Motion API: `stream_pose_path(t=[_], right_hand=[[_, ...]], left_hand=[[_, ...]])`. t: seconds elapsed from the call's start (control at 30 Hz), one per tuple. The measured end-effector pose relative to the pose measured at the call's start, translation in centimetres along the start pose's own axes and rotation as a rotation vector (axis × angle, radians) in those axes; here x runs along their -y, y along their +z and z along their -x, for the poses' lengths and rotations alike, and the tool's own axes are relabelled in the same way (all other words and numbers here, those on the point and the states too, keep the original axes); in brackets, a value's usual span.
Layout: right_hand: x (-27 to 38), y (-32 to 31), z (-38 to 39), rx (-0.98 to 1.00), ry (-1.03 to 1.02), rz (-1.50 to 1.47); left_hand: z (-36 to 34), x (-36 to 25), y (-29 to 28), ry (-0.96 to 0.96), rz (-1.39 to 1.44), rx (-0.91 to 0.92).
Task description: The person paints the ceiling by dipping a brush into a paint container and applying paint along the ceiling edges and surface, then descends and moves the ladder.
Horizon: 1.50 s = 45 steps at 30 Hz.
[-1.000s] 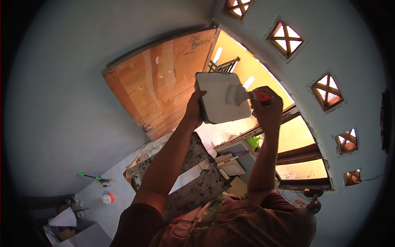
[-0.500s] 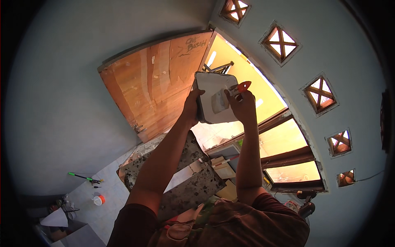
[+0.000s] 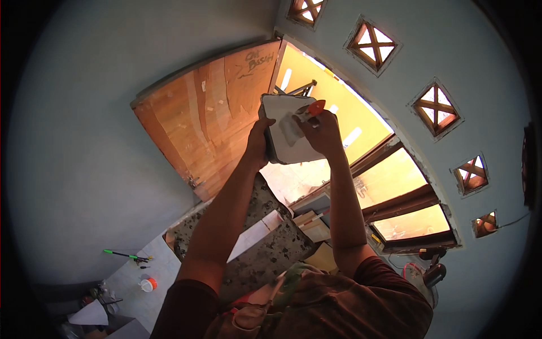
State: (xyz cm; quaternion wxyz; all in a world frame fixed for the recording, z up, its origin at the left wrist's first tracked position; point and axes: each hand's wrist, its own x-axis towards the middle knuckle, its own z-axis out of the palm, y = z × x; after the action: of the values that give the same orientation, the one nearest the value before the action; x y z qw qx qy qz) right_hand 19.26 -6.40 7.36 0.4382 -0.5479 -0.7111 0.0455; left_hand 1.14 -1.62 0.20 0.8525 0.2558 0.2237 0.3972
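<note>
The right hand point(image 3: 323, 131) has slid from the board's point(image 3: 285, 133) three o'clock edge onto its face, fingers clamped on a scraper point(image 3: 312, 108), spreading; the left hand point(image 3: 258, 141) grips its nine o'clock edge.

1. Strong warm daylight pours through the open doorway point(image 3: 339, 113), blowing its panes out to a yellow-white glare.
2. The raised forearms and hands stand backlit, their near sides in shadow.
3. The pale blue wall point(image 3: 84, 141) is evenly, softly lit.
4. Fisheye distortion bends the door frame, and a black vignette rings the picture.
5. Focus is fairly sharp throughout.
</note>
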Motion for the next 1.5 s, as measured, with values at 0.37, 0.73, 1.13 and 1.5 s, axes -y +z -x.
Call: stream_pose_path(t=[0.37,0.73,1.13,1.5], right_hand=[[0.9,-1.0,0.3,-0.059,0.198,0.106],[2.4,-6.7,3.4,0.149,-0.028,-0.196],[6.6,-10.8,6.3,0.339,-0.015,0.048],[2.9,-6.6,7.6,-0.631,0.3,-0.491]], left_hand=[[0.0,0.5,-0.3,0.02,0.049,0.016],[0.2,0.2,0.0,0.055,0.052,0.012],[-0.5,0.2,-0.7,0.069,0.041,-0.011],[0.1,0.3,0.0,0.204,0.066,-0.049]])
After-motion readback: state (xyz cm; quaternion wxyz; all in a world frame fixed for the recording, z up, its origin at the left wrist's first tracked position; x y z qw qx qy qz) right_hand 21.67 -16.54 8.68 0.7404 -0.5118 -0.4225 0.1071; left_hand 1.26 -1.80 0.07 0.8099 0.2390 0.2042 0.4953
